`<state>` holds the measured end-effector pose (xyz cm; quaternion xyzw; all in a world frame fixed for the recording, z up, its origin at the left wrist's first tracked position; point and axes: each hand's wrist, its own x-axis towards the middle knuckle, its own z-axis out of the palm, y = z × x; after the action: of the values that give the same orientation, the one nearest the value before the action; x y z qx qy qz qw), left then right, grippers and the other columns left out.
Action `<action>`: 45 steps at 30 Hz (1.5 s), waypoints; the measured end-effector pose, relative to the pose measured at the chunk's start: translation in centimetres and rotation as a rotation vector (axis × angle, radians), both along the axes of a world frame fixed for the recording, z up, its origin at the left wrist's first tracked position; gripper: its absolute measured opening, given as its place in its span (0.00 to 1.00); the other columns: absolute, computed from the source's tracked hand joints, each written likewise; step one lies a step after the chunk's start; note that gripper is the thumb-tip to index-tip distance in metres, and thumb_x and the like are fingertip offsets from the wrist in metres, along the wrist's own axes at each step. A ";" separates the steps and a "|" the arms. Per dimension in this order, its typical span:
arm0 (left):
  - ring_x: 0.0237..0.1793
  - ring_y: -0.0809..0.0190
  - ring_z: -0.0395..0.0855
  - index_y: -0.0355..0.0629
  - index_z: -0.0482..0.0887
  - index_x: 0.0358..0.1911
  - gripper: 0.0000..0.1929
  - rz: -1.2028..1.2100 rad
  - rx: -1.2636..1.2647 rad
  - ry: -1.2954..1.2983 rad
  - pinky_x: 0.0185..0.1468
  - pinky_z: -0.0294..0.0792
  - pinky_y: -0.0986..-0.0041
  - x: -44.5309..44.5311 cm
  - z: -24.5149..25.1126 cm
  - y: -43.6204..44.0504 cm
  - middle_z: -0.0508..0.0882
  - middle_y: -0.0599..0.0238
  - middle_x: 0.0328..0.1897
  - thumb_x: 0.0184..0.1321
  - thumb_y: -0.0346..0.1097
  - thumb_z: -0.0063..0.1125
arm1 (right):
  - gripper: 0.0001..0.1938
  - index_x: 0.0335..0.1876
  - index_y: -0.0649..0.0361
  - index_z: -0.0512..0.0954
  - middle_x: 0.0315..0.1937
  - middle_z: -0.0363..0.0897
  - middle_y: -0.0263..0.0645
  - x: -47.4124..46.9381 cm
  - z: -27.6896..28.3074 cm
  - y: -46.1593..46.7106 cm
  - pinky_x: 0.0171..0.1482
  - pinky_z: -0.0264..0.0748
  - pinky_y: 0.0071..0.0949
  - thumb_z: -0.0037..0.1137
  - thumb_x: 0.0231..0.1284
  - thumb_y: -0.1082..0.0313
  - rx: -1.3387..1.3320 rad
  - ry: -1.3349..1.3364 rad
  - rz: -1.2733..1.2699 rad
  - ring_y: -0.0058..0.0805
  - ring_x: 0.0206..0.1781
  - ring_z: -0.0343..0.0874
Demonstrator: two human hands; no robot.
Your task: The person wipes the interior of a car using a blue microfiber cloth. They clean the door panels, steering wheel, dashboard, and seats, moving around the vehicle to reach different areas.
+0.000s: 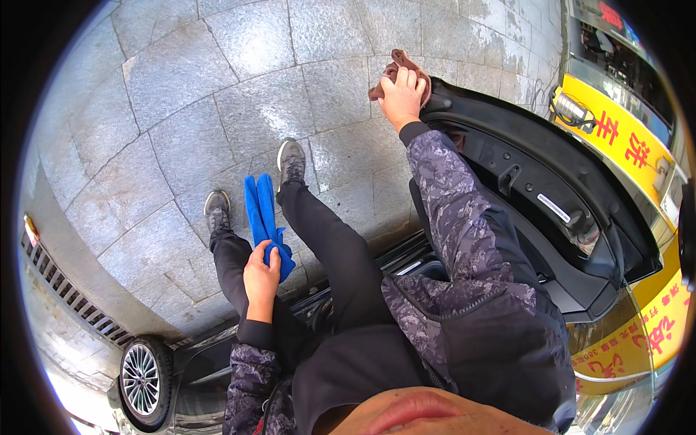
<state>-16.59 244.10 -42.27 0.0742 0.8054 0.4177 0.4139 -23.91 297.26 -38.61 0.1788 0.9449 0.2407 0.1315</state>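
My right hand [403,98] presses a bunched brown cloth [389,72] against the outer corner of an open black car door [492,117]. The door's edge faces me, with its latch [508,179] and a white label strip [553,207] on it. Lower down, my left hand [262,277] grips a folded blue cloth [260,206], whose long ends point away from me above the paving. Part of that cloth is hidden behind my fingers. The door sill [405,266] of the car shows beside my leg.
Grey stone paving [179,136] lies around my shoes, with wet patches. Left are a drain grate [70,296] and the car's wheel [140,376]. Beyond the door stand a yellow sign [614,130] bearing writing and a silver-and-black machine [573,111]. The door's window glass [609,337] extends at right.
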 end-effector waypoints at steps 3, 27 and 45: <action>0.53 0.37 0.92 0.42 0.90 0.58 0.16 0.008 0.007 -0.033 0.58 0.82 0.54 0.4 0.2 0.3 0.92 0.43 0.54 0.75 0.42 0.65 | 0.16 0.48 0.48 0.91 0.62 0.82 0.40 -2.4 -1.0 0.8 0.72 0.62 0.55 0.76 0.54 0.56 -0.054 -0.154 0.291 0.48 0.69 0.73; 0.46 0.38 0.94 0.44 0.90 0.60 0.19 0.067 0.021 0.078 0.51 0.83 0.53 -2.3 0.3 -2.5 0.93 0.39 0.44 0.76 0.49 0.66 | 0.25 0.64 0.46 0.88 0.66 0.86 0.38 -3.1 18.5 0.1 0.57 0.80 0.69 0.71 0.65 0.46 0.185 -0.372 -0.299 0.47 0.71 0.81; 0.51 0.61 0.88 0.33 0.81 0.67 0.27 -0.171 0.075 -0.072 0.57 0.81 0.68 -8.9 23.0 30.8 0.89 0.56 0.56 0.81 0.53 0.62 | 0.12 0.45 0.53 0.89 0.48 0.88 0.49 21.0 17.2 -4.4 0.51 0.86 0.55 0.64 0.57 0.60 -0.949 0.431 -0.610 0.55 0.55 0.88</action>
<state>-25.45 274.92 -19.24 0.1431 0.7647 0.4129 0.4736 -2.96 292.81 -21.36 0.4085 0.8605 -0.2973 0.0657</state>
